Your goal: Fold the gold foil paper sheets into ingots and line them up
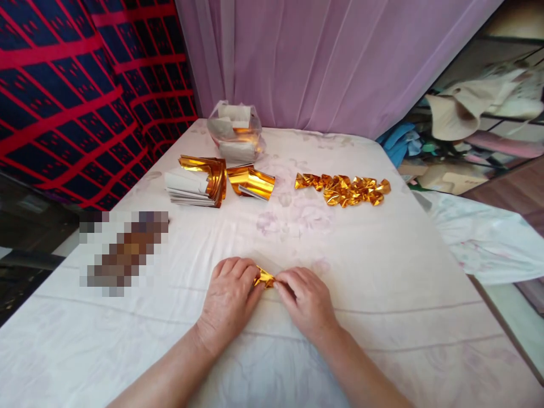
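Between my two hands, low over the table, is a small piece of folded gold foil paper (pixel 266 278). My left hand (pixel 232 289) is closed on its left end, with the fingers covering part of it. The fingertips of my right hand (pixel 308 297) pinch its right end. Farther off lie a stack of gold foil paper sheets (pixel 193 184) with white backs showing and a few curled gold sheets (pixel 253 182) beside it. A row of folded gold foil pieces (pixel 344 190) rests to their right.
A clear plastic bag (pixel 235 133) of paper sheets stands at the table's far edge. A blurred-out brown object (pixel 127 252) lies on the left of the flowered tablecloth (pixel 382 249). Cluttered shelves (pixel 467 113) flank the right side; purple (pixel 318 56) and red-blue curtains (pixel 85 85) hang behind.
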Available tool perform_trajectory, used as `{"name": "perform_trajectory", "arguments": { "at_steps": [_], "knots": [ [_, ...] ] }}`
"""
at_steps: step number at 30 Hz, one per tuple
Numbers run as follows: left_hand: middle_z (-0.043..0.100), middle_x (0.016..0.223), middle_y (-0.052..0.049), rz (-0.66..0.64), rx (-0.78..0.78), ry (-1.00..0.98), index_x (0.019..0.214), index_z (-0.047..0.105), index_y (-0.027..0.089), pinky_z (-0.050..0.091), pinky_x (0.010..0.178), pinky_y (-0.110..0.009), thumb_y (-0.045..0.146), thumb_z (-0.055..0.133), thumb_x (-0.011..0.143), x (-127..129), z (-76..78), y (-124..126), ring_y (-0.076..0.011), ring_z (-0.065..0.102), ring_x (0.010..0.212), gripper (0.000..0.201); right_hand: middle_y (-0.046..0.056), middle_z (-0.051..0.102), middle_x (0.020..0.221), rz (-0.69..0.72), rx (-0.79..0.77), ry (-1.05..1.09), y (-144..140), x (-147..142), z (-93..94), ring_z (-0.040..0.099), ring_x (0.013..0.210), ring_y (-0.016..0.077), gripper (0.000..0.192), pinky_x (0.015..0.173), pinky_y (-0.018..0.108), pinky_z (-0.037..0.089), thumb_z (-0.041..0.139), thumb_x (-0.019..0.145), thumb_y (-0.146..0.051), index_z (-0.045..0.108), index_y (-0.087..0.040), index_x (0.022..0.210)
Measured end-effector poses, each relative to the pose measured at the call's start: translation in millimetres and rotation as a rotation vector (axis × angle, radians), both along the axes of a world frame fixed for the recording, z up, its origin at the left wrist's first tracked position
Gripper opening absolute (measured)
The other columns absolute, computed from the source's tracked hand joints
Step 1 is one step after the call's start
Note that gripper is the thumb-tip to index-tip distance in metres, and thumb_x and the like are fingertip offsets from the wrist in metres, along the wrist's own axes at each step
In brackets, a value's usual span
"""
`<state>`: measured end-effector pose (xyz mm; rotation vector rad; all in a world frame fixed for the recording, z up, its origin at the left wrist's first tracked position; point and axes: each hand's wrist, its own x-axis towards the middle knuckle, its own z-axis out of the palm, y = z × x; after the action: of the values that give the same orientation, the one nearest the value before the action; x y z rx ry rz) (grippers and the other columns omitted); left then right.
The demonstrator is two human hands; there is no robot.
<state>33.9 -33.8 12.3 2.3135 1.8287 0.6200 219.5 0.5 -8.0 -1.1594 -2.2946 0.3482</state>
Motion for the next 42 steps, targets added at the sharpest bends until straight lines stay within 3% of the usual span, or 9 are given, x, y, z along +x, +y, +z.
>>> {"name": "perform_trajectory", "arguments": {
  "at_steps": [6, 33, 42],
  "knots": [
    [0.065, 0.101, -0.007, 0.003, 0.010, 0.003, 0.096, 0.062, 0.021, 0.043, 0.086, -0.044, 0.040, 0.060, 0.090, 1.3, 0.5, 0.4, -0.0261, 0.055, 0.096, 0.020, 0.001, 0.065, 0.075, -0.017, -0.030, -0.015, 0.2, -1.3, 1.3, 0.058, 0.073, 0.0167, 0.020, 0.070, 0.030, 0.038, 0.050, 0.097, -0.024, 0.061, -0.022, 0.081],
    [0.063, 0.095, -0.007, 0.058, -0.027, -0.001, 0.087, 0.061, 0.021, 0.040, 0.086, -0.043, 0.032, 0.061, 0.088, 5.7, -1.3, 4.5, -0.0259, 0.054, 0.092, 0.011, 0.001, 0.060, 0.072, -0.097, -0.050, -0.072, 0.4, -9.9, 7.0, 0.053, 0.071, 0.0176, 0.020, 0.067, 0.031, 0.034, 0.052, 0.096, -0.027, 0.055, -0.022, 0.077],
    [0.063, 0.096, -0.006, 0.061, -0.042, -0.011, 0.090, 0.061, 0.021, 0.040, 0.084, -0.042, 0.031, 0.061, 0.089, 5.7, 0.7, 4.1, -0.0250, 0.054, 0.092, 0.010, 0.000, 0.059, 0.075, 0.005, -0.115, 0.012, 3.7, -0.5, 5.1, 0.054, 0.072, 0.0159, 0.014, 0.068, 0.028, 0.037, 0.053, 0.094, -0.016, 0.055, -0.021, 0.081]
  ]
}}
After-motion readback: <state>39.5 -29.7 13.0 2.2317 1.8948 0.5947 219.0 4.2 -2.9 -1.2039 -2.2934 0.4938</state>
